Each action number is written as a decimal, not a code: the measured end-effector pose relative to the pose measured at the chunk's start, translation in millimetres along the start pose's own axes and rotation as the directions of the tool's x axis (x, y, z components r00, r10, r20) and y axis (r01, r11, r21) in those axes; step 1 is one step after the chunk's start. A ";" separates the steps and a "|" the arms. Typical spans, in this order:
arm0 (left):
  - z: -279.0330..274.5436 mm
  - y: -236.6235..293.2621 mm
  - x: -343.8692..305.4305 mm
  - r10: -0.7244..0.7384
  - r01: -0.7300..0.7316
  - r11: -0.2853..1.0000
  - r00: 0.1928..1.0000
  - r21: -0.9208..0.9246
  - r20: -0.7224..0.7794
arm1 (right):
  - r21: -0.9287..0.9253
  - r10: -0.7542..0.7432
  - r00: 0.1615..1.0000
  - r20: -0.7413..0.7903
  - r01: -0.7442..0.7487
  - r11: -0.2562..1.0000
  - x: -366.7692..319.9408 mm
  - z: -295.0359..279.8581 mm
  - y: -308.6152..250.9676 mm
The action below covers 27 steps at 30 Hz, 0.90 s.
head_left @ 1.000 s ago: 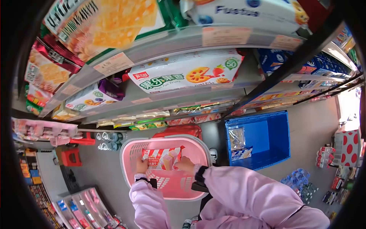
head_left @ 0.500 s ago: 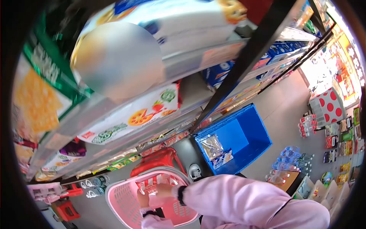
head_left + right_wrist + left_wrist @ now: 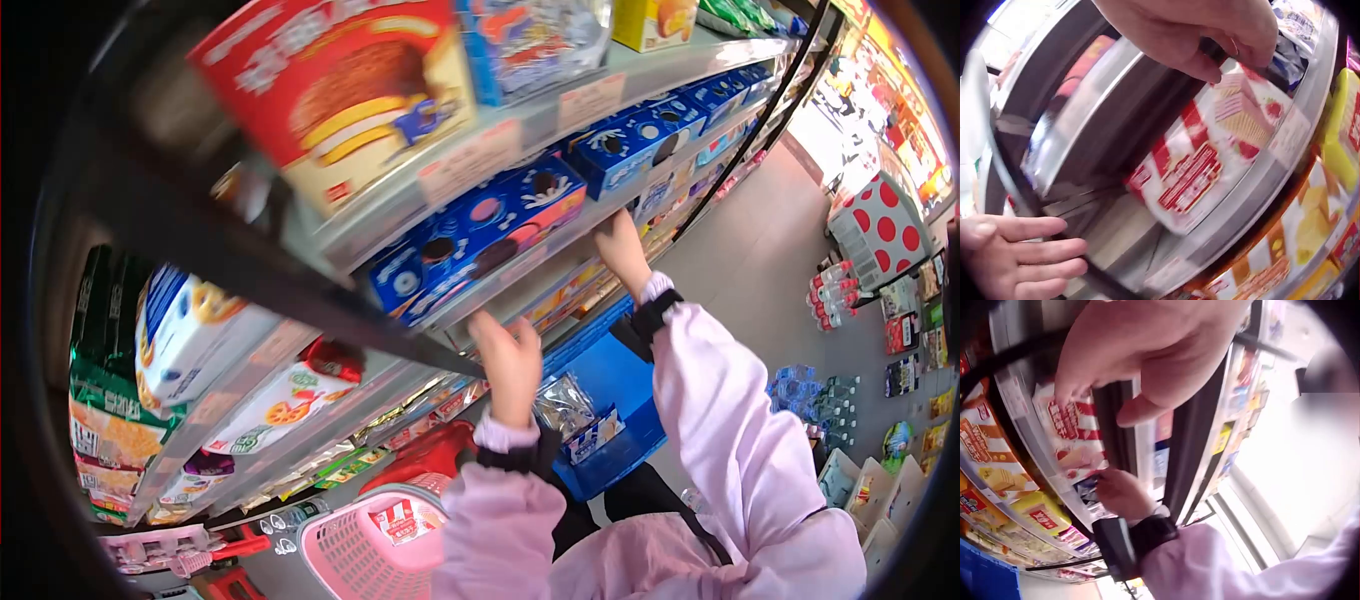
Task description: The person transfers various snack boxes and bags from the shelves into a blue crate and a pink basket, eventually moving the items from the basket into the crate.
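Note:
A red-and-white striped wafer pack lies on a shelf between my hands. My right hand is at the pack's far end, thumb and bent fingers apart around that end. Beside the opposite end, my left hand holds nothing, its fingers extended toward the shelf. In the head view, both the left hand and the right hand reach below a row of blue boxes; the right fingertips are hidden there. Another striped wafer pack sits in the pink basket.
A blue crate on the floor holds a silvery pack and a blue-and-white pack. A black shelf post slants across the left side. Orange wafer packs line the shelf below. Bottles stand at the right.
Both hands have let go of a wafer pack in the pink basket and moved up and right to the shelf. The head view has turned right, toward the blue boxes.

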<state>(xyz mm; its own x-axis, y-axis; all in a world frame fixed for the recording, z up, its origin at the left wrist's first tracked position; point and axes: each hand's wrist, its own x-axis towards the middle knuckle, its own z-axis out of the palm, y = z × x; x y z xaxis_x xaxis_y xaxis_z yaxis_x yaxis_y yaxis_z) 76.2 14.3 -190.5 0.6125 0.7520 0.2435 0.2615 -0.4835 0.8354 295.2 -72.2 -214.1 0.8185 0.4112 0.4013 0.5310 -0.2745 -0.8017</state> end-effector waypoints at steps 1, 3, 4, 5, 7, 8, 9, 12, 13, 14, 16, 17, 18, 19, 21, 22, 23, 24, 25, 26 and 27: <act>9.8 -6.6 18.4 0.046 -0.045 0.998 0.998 0.036 -0.033 | 0.109 0.075 0.996 0.049 -0.080 0.991 7.7 4.1 9.7; 31.0 -34.3 48.2 0.047 -0.052 0.997 0.995 -0.057 -0.090 | 0.190 0.093 0.994 0.061 -0.103 0.976 19.3 24.8 54.2; 42.3 -49.8 56.9 -0.006 -0.014 0.983 0.994 -0.186 -0.106 | 0.274 0.272 0.955 0.122 -0.296 0.915 20.0 32.4 68.9; 54.5 -69.6 62.8 0.002 -0.025 0.983 0.992 -0.182 -0.125 | 0.197 0.253 0.948 0.195 -0.291 0.936 17.1 27.3 63.5; 59.9 -76.4 67.2 0.039 -0.068 0.983 0.985 -0.169 -0.170 | 0.105 0.259 0.933 0.251 -0.292 0.951 12.3 25.6 58.7; 56.2 -69.9 63.3 -0.005 -0.017 0.982 0.993 -0.187 -0.116 | 0.088 0.278 0.931 0.236 -0.305 0.948 10.5 28.3 60.8; 48.5 -52.4 59.9 -0.077 0.063 0.978 0.995 -0.197 -0.068 | 0.063 0.267 0.933 0.242 -0.290 0.955 8.3 20.8 51.6; 36.8 -32.0 44.7 -0.005 -0.009 0.991 0.995 -0.130 -0.101 | -0.060 0.049 0.998 0.049 -0.046 0.997 -4.0 -9.7 11.6; 34.5 -28.1 35.5 -0.013 -0.004 0.986 0.995 -0.168 -0.100 | -0.078 0.038 0.999 0.036 -0.035 0.996 -13.2 -22.6 1.5; 30.4 -20.6 24.8 -0.025 0.003 0.978 0.995 -0.208 -0.100 | -0.097 0.027 0.999 0.025 -0.024 0.995 -25.4 -36.6 -8.4; 18.1 -6.2 -8.2 -0.154 0.150 0.940 0.988 -0.306 0.014 | -0.121 0.016 0.999 0.028 -0.012 0.993 -57.3 -60.4 -22.4; 13.3 -3.6 -29.6 -0.173 0.170 0.926 0.985 -0.338 0.019 | -0.123 -0.007 0.999 0.032 0.010 0.992 -76.6 -72.3 -30.3; 6.7 -2.0 -53.3 -0.195 0.188 0.910 0.981 -0.370 0.019 | -0.092 0.012 0.995 0.098 -0.003 0.996 -97.2 -84.3 -35.9; -0.8 1.7 -78.4 -0.222 0.214 0.898 0.975 -0.384 0.025 | -0.017 0.070 0.987 0.143 -0.068 0.998 -118.5 -93.4 -46.6; -31.8 -1.1 -127.8 -0.295 0.302 0.876 0.952 -0.376 0.076 | 0.055 0.194 0.937 0.292 -0.219 0.974 -163.7 -105.3 -64.0; -52.4 -3.9 -153.4 -0.345 0.366 0.863 0.931 -0.349 0.123 | 0.039 0.219 0.910 0.353 -0.248 0.968 -184.1 -109.7 -78.3; -77.1 -3.3 -177.8 -0.419 0.428 0.860 0.903 -0.279 0.093 | 0.007 0.210 0.875 0.436 -0.237 0.971 -198.7 -112.2 -95.3; -102.2 0.1 -196.8 -0.495 0.495 0.844 0.867 -0.207 0.053 | 0.025 0.199 0.842 0.502 -0.244 0.970 -212.8 -111.4 -113.3; -126.6 7.6 -207.8 -0.516 0.500 0.829 0.857 -0.250 0.001 | 0.043 0.168 0.784 0.598 -0.240 0.970 -227.9 -106.6 -126.7; -156.7 4.6 -222.6 -0.575 0.559 0.806 0.818 -0.195 -0.034 | 0.064 0.128 0.719 0.683 -0.233 0.970 -242.1 -100.5 -139.9; -193.7 -1.7 -238.6 -0.623 0.610 0.779 0.779 -0.145 -0.069 | 0.111 0.072 0.676 0.733 -0.224 0.968 -257.2 -90.5 -156.0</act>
<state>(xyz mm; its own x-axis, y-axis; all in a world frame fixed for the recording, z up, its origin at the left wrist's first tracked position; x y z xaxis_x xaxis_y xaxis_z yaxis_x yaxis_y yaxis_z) -214.9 -77.5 -154.5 0.2627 0.9180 -0.2970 0.4694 0.1474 0.8706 21.7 -213.8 -152.1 0.4307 0.8955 -0.1117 0.3063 -0.2614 -0.9153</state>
